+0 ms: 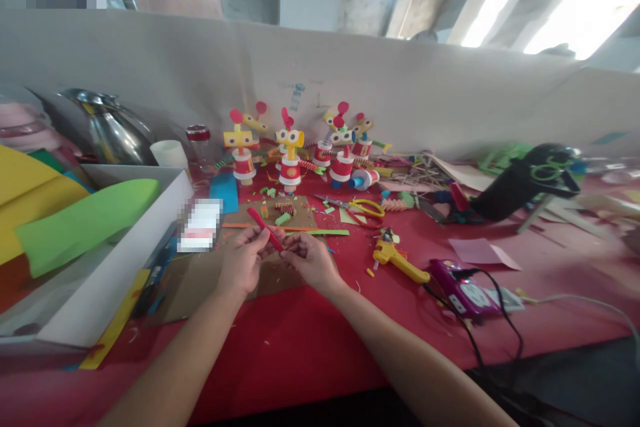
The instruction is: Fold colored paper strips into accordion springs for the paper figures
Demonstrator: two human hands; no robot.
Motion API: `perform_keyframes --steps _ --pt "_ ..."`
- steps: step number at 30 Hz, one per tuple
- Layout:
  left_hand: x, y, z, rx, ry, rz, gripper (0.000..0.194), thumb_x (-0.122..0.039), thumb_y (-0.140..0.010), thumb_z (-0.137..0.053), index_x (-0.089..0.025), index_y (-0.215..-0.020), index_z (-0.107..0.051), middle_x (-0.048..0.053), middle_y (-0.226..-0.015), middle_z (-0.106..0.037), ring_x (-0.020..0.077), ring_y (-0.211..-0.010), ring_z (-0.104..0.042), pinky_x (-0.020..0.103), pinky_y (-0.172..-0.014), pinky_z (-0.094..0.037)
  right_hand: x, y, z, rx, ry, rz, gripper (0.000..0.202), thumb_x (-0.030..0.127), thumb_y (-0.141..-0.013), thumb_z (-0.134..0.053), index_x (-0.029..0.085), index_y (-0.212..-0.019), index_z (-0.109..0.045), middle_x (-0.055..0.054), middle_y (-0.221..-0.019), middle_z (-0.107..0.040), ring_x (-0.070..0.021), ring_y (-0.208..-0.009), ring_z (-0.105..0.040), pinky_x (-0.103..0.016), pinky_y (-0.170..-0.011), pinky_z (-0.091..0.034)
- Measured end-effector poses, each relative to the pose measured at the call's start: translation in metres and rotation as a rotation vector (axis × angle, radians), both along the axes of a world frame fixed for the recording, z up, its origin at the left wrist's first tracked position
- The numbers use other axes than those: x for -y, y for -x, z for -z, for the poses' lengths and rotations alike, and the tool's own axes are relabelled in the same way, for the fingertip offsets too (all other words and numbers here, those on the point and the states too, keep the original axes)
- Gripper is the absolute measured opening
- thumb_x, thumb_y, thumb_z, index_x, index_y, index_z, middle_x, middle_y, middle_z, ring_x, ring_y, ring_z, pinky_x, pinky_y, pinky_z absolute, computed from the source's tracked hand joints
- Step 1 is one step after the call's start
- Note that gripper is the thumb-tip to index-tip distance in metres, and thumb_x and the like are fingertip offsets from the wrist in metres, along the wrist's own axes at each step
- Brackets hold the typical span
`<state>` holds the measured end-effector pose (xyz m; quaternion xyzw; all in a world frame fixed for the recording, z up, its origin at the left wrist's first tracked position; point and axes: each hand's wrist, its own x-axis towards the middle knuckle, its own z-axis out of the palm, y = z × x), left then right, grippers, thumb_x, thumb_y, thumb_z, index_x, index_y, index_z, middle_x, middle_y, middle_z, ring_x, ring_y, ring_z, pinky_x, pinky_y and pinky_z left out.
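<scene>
Between my two hands is a narrow red paper strip (265, 229), slanting from upper left to lower right. My left hand (243, 257) pinches it near the middle. The fingers of my right hand (310, 259) close on its lower end. Beneath and behind them lies a brown cardboard sheet (200, 280). An orange paper strip (240, 225) and a light green paper strip (330, 233) lie across it. Farther back on the board are a coiled paper spring (285, 209) and a small green roll (283, 219).
Several paper-cup robot figures (291, 167) stand along the back wall. To the right lie yellow-handled scissors (367, 208), a yellow glue gun (400, 263) and a purple power strip (465, 287) with cables. A white box (125, 267) holding coloured paper borders the left side.
</scene>
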<state>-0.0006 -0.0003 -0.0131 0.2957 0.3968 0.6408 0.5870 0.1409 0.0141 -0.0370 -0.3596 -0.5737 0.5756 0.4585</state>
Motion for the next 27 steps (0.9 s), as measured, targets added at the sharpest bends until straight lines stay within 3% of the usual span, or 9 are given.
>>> perform_keyframes --steps 7,19,21,23,25,27 --pt "-0.003 -0.001 0.002 0.052 -0.009 -0.035 0.014 -0.020 -0.067 -0.073 -0.012 -0.078 -0.067 0.008 -0.078 -0.072 0.0191 -0.078 -0.069 0.032 -0.074 -0.053 -0.003 -0.002 -0.001 0.134 -0.156 -0.010 0.009 0.026 -0.075 -0.061 0.018 -0.079 -0.060 0.002 -0.065 -0.060 -0.0119 -0.060 -0.058 -0.025 -0.061 -0.046" --pt "-0.006 0.017 -0.010 0.033 -0.038 -0.184 0.014 -0.022 -0.066 -0.073 -0.015 -0.073 -0.063 0.006 -0.073 -0.070 0.0221 -0.077 -0.068 0.039 -0.079 -0.051 -0.004 -0.008 0.001 0.158 -0.100 -0.046 0.011 0.027 -0.072 -0.064 0.017 -0.074 -0.063 0.000 -0.062 -0.064 -0.0122 -0.056 -0.059 -0.025 -0.059 -0.047" --pt "-0.005 0.021 -0.012 -0.101 -0.086 -0.301 0.012 -0.024 -0.069 -0.071 -0.017 -0.075 -0.063 0.006 -0.077 -0.070 0.0228 -0.085 -0.067 0.039 -0.081 -0.049 -0.006 -0.010 0.001 0.227 -0.119 -0.039 0.009 0.026 -0.073 -0.062 0.017 -0.074 -0.065 0.000 -0.063 -0.065 -0.0125 -0.057 -0.059 -0.024 -0.059 -0.046" --pt "0.000 0.023 -0.016 -0.355 -0.200 -0.461 0.010 -0.024 -0.071 -0.069 -0.022 -0.079 -0.065 0.005 -0.090 -0.070 0.0241 -0.101 -0.061 0.039 -0.089 -0.044 -0.007 -0.013 -0.003 0.373 -0.168 0.001 0.008 0.022 -0.074 -0.060 0.018 -0.073 -0.067 0.000 -0.062 -0.065 -0.0125 -0.057 -0.058 -0.023 -0.057 -0.044" --pt "0.005 0.019 -0.020 -0.652 -0.327 -0.343 0.018 -0.019 -0.066 -0.073 -0.027 -0.082 -0.069 0.005 -0.108 -0.067 0.0273 -0.123 -0.046 0.042 -0.100 -0.033 -0.007 -0.018 -0.010 0.557 -0.277 0.049 0.010 0.015 -0.072 -0.058 0.018 -0.071 -0.068 0.001 -0.061 -0.064 -0.0124 -0.058 -0.057 -0.023 -0.057 -0.041" --pt "0.009 0.011 -0.020 -0.848 -0.436 -0.155 0.024 -0.013 -0.061 -0.075 -0.030 -0.078 -0.071 0.004 -0.109 -0.068 0.0289 -0.130 -0.037 0.046 -0.107 -0.017 -0.006 -0.023 -0.019 0.712 -0.415 0.058 0.016 0.010 -0.071 -0.056 0.018 -0.068 -0.069 0.000 -0.063 -0.065 -0.0126 -0.060 -0.056 -0.022 -0.058 -0.039"
